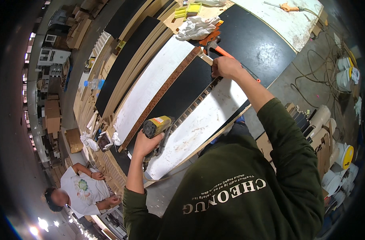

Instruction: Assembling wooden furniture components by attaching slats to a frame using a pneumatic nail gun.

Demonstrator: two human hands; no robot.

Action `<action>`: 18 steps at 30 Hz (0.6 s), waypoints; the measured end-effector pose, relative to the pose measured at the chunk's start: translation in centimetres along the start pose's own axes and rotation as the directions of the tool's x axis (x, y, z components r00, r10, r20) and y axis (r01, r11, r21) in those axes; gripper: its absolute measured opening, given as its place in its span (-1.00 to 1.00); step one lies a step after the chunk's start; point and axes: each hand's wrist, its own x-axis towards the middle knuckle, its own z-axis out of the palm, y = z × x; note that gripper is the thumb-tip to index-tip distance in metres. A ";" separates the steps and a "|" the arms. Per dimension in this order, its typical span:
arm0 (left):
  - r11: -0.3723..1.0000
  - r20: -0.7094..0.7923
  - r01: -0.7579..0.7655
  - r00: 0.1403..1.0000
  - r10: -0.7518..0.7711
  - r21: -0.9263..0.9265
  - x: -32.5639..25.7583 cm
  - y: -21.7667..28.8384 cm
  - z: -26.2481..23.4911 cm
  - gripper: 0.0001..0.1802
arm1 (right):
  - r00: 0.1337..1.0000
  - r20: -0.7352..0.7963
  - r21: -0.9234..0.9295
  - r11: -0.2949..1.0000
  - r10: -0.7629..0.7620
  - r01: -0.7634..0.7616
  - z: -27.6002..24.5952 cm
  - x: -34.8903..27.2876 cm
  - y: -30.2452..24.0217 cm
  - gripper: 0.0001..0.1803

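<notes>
My left hand (147, 144) is wrapped around the grip of a yellow and black nail gun (159, 124). The gun's nose rests by the near end of a dark notched strip (195, 104) that runs along one long edge of a black panel (172, 98). At the strip's far end my right hand (227, 67) is closed, its fingertips pinching the strip at the panel's corner; exactly how they grip is hidden. Along the panel's other long edge lies a brown patterned strip (162, 91). A short pale wood piece (205, 58) sits at the far end, beside my right fingers.
Just beyond my right hand lies a hammer (223, 51) with an orange handle, near crumpled white plastic (196, 28). White boards (190, 138) and stacked wood strips (140, 66) flank the panel. A hose trails from the nail gun. At lower left a co-worker (80, 188) stands.
</notes>
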 end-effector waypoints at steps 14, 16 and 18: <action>0.996 -0.004 -0.068 0.998 0.068 0.054 1.2 0.6 0.4 -0.62 | 1.000 0.008 -0.003 1.000 -0.023 0.023 0.1 0.3 0.2 -0.70; 0.998 -0.012 -0.053 0.999 0.053 0.019 1.1 0.8 0.4 -0.61 | 1.000 0.017 -0.005 1.000 -0.012 0.012 0.0 0.4 0.2 -0.70; 0.994 0.055 -0.108 0.993 0.106 0.036 1.8 1.0 0.4 -0.69 | 1.000 0.025 -0.007 1.000 -0.001 0.001 -0.1 0.4 0.2 -0.69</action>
